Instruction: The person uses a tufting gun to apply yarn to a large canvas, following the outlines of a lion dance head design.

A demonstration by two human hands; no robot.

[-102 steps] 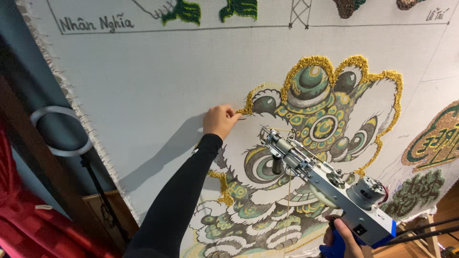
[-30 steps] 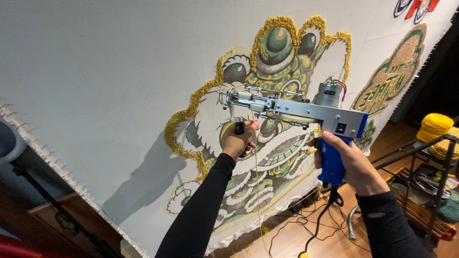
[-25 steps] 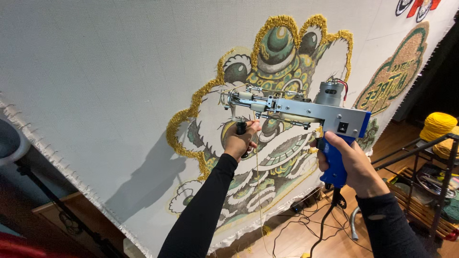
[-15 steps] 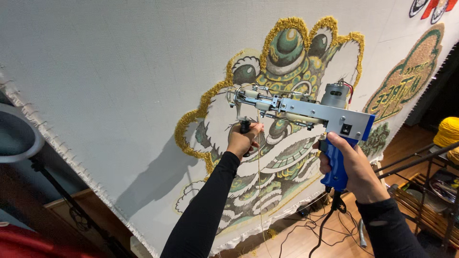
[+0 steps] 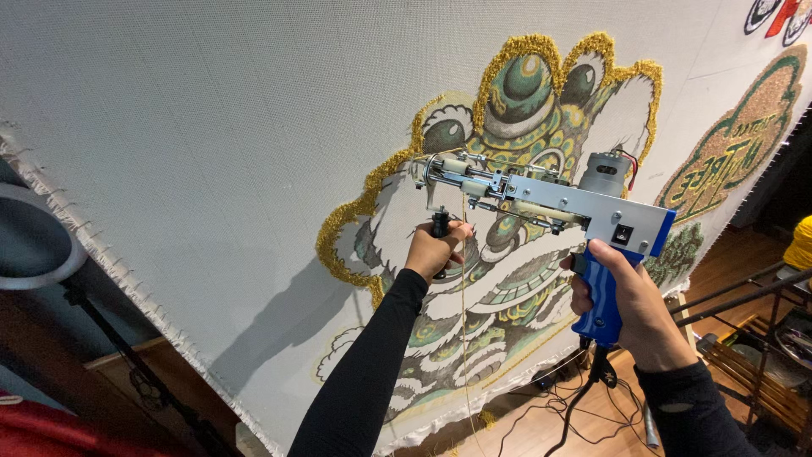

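At the far left a grey ring light stands on a dark stand, in front of the frayed edge of a big pale cloth that is stretched upright. In the middle of the cloth there is a tufted lion-head picture in green, white and gold. The left hand, in a black sleeve, is closed around the black front handle of the tufting gun. The gun is held in the air before the cloth, its metal nose pointing left at the gold outline. A thin yellow yarn hangs down from it. The right hand grips the blue rear handle. Black cables lie on the wooden floor below.
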